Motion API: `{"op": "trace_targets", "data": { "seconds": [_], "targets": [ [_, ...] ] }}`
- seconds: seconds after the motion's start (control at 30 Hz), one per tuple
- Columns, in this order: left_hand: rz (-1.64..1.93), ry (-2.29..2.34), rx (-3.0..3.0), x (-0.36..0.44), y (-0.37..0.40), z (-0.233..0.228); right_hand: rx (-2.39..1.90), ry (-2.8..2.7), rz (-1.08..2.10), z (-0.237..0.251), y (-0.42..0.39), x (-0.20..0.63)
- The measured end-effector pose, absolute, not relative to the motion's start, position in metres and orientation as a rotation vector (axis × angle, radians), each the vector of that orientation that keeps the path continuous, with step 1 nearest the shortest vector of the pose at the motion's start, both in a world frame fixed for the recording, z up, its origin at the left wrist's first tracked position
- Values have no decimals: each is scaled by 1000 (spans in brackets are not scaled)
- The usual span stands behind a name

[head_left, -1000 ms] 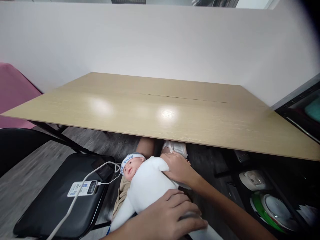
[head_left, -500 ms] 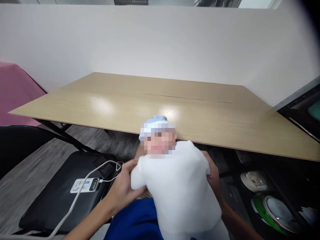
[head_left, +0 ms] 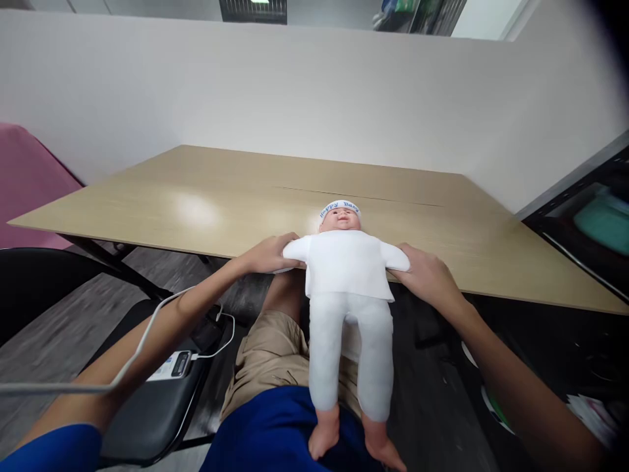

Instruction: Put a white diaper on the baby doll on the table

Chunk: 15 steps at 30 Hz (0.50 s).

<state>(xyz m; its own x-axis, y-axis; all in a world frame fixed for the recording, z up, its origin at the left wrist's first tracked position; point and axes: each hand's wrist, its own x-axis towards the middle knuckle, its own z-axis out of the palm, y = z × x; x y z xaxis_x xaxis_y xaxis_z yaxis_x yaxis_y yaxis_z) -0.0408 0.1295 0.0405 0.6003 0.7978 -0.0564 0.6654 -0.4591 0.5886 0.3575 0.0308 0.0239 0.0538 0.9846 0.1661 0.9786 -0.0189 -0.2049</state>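
Since 0.5 s ago the baby doll point(head_left: 346, 275) has gone up and away from the camera: it then filled the lower middle of the view, close to the body, and now hangs upright at the near edge of the bench point(head_left: 206, 203), its whole length in sight. Both hands are clamped on it, 1 on each arm. The left hand point(head_left: 268, 254) grips the doll's arm on the left of the view; the right hand point(head_left: 427, 278) grips the other arm. The doll's head, in a white headband with blue letters, shows against the bench top, while its white-clad legs dangle in front of the bench edge and its 2 bare feet hang over the person's blue shirt point(head_left: 275, 432). Tan shorts point(head_left: 268, 357) show under the doll's legs. To the left, a black chair point(head_left: 147, 406) carries a small device with a white cable point(head_left: 147, 328) running across the left forearm.
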Motion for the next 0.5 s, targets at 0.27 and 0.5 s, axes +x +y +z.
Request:
{"op": "trace_targets", "data": {
  "seconds": [0.27,0.5],
  "targets": [
    [236,1195,2283,-50,166,34,-1956,-2127,-127,3,60,375],
    [271,1229,2262,-60,185,29,-1955,-2057,-98,-10,78,386]
  ]
}}
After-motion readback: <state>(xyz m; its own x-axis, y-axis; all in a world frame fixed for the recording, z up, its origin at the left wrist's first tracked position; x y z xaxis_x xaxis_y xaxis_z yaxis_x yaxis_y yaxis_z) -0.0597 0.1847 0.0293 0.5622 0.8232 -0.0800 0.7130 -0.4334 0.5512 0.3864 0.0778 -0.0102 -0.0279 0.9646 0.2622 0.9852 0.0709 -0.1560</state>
